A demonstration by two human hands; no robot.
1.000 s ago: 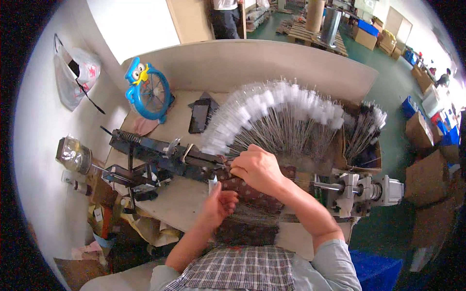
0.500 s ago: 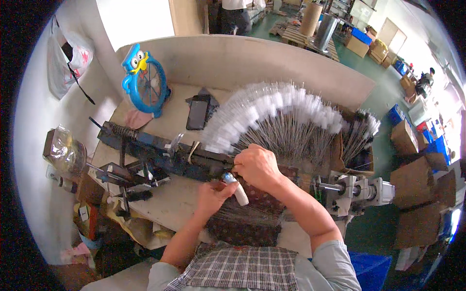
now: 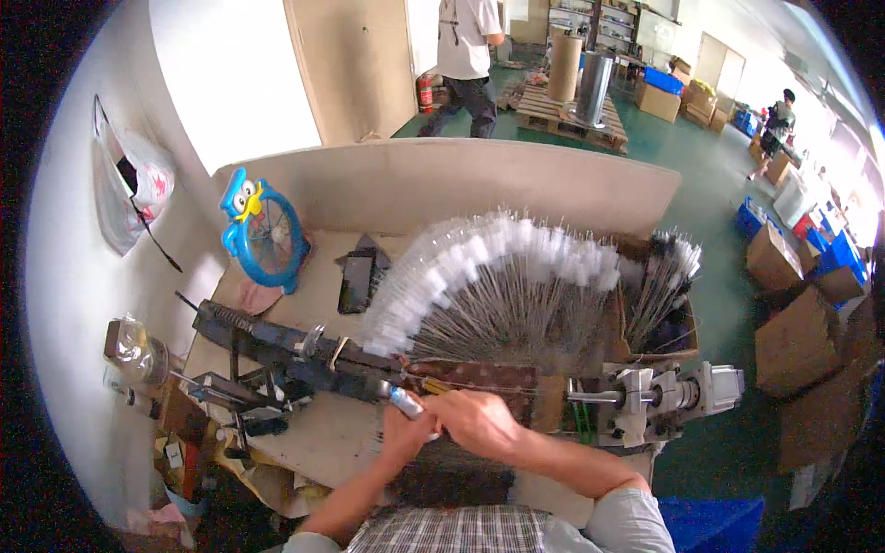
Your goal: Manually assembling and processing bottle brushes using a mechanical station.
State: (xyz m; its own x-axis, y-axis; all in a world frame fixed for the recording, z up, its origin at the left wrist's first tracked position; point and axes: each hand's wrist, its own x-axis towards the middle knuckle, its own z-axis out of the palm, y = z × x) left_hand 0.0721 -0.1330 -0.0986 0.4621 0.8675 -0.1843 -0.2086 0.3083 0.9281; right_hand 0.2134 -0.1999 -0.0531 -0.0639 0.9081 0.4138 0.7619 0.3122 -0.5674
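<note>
My left hand [image 3: 406, 441] is closed around a small white tube with a blue label [image 3: 404, 400], its labelled end pointing up and to the left. Close against it, my right hand [image 3: 477, 424] is curled with its fingertips by the tube's lower part; what they pinch is hidden. Just beyond both hands runs a long dark metal bar of a bench machine [image 3: 277, 346]. Behind it, wire-stemmed brushes with white bristles [image 3: 502, 247] fan out in a wide arc. A narrow yellow piece [image 3: 435, 385] lies just above my right fingers.
A motor-like unit with a metal shaft [image 3: 664, 401] stands at the bench's right. More brushes fill a cardboard box [image 3: 659, 346]. A blue duck-shaped fan [image 3: 267, 230] and a phone [image 3: 356, 282] sit at the back left, before a low board [image 3: 442, 175]. A person [image 3: 467, 55] stands beyond.
My view has tilted up, so the bench sits lower in the picture. My right hand has come away from the bar to my left hand. The tube's labelled end now sticks out up-left.
</note>
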